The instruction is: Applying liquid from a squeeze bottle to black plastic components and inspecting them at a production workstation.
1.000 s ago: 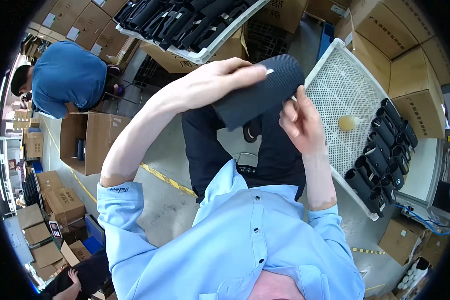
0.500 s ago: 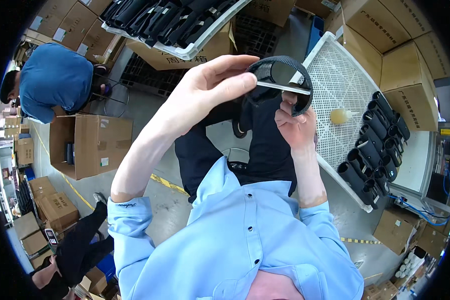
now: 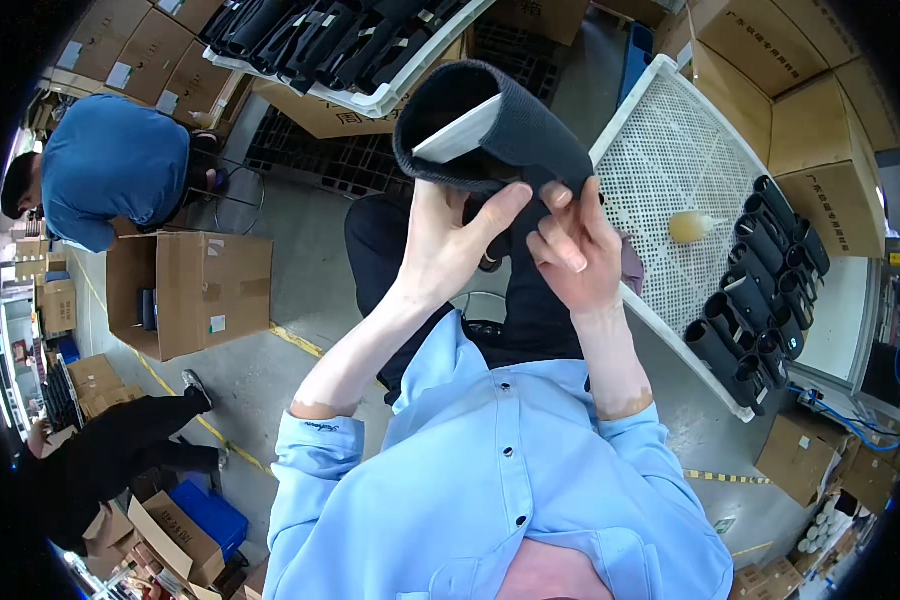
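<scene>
Both hands hold a black ribbed tube-like sleeve in front of my body, its wide opening tilted to the upper left. A flat white strip lies across the inside of that opening. My left hand is closed on the sleeve's lower edge, thumb on the near side and some fingers hidden behind it. At the narrower right end, my right hand pinches the sleeve with bent fingers. To the right, several similar black tubular pieces stand in rows on a white perforated tray.
A pale yellow lump sits on the tray. Another white tray at the top holds several black pieces. An open carton stands left, near a seated person in blue. A person in black is lower left.
The sleeve has moved left and turned, so its wide opening now shows. My left hand has shifted beneath it. The person in black has moved at the lower left.
</scene>
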Action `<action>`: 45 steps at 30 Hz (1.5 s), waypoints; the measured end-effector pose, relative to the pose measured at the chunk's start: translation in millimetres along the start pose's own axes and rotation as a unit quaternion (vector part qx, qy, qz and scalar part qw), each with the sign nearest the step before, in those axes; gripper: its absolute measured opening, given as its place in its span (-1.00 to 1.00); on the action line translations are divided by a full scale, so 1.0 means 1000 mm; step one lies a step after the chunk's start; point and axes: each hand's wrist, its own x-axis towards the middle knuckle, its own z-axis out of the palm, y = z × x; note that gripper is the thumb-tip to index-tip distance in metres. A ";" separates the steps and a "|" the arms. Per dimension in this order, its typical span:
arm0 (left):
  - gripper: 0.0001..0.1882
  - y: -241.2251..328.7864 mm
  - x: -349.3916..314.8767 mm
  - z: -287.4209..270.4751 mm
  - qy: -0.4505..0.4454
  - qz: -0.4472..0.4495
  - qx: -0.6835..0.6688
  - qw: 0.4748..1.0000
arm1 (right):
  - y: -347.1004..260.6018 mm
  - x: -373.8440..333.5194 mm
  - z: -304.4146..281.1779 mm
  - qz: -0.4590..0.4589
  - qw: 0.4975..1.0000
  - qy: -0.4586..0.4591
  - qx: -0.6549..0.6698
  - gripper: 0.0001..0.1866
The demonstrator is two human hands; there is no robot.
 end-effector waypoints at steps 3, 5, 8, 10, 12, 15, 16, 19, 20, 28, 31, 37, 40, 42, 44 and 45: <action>-0.34 -0.001 0.002 0.001 0.014 -0.048 -0.043 0.998 | 0.002 -0.006 0.000 0.030 0.998 0.016 -0.062 -0.57; -0.42 -0.004 0.000 -0.004 0.046 0.006 -0.013 0.999 | 0.001 -0.011 -0.003 0.077 0.987 0.019 -0.142 -0.57; -0.48 -0.010 -0.001 -0.019 0.076 0.062 0.060 0.993 | -0.008 -0.021 0.015 0.223 0.918 0.072 -0.318 -0.61; -0.52 -0.014 0.001 -0.033 0.092 0.112 0.165 0.976 | -0.002 -0.029 0.044 0.152 0.862 0.126 -0.467 -0.68; -0.53 -0.014 0.003 -0.042 0.092 0.136 0.217 0.962 | -0.004 -0.034 0.064 -0.023 0.737 0.204 -0.644 -0.82; -0.52 -0.013 0.009 -0.049 0.081 0.245 0.347 0.902 | -0.016 -0.027 0.087 -0.244 0.591 0.145 -0.755 -0.88; -0.51 -0.014 0.010 -0.050 0.075 0.282 0.385 0.876 | -0.019 -0.022 0.094 -0.350 0.471 0.051 -0.808 -0.82; -0.46 -0.021 0.006 -0.046 0.047 0.261 0.395 0.880 | 0.004 -0.009 0.113 -0.285 0.464 0.033 -0.838 -0.81; -0.43 -0.023 0.007 -0.045 0.047 0.253 0.402 0.879 | 0.010 0.001 0.107 -0.298 0.425 0.042 -0.854 -0.78; -0.33 -0.029 0.013 -0.037 0.033 0.323 0.471 0.820 | 0.016 0.025 0.068 -0.290 0.417 0.060 -0.860 -0.82; -0.30 -0.036 0.012 -0.034 0.046 0.302 0.475 0.825 | 0.016 0.031 0.060 -0.299 0.389 0.069 -0.869 -0.86; -0.31 -0.034 0.011 -0.032 0.074 0.295 0.508 0.806 | 0.015 0.031 0.068 -0.249 0.414 0.104 -0.869 -0.88; -0.32 -0.023 0.016 -0.029 0.074 0.362 0.517 0.772 | 0.008 0.024 0.077 -0.249 0.403 0.094 -0.876 -0.84; -0.33 -0.024 0.018 -0.033 0.079 0.381 0.523 0.758 | 0.004 0.020 0.079 -0.247 0.401 0.084 -0.878 -0.82; -0.35 -0.027 0.024 -0.042 0.091 0.384 0.523 0.755 | -0.001 0.014 0.081 -0.287 0.452 0.082 -0.840 -0.83; -0.35 -0.028 0.027 -0.047 0.097 0.386 0.523 0.754 | -0.003 0.011 0.082 -0.308 0.477 0.082 -0.819 -0.83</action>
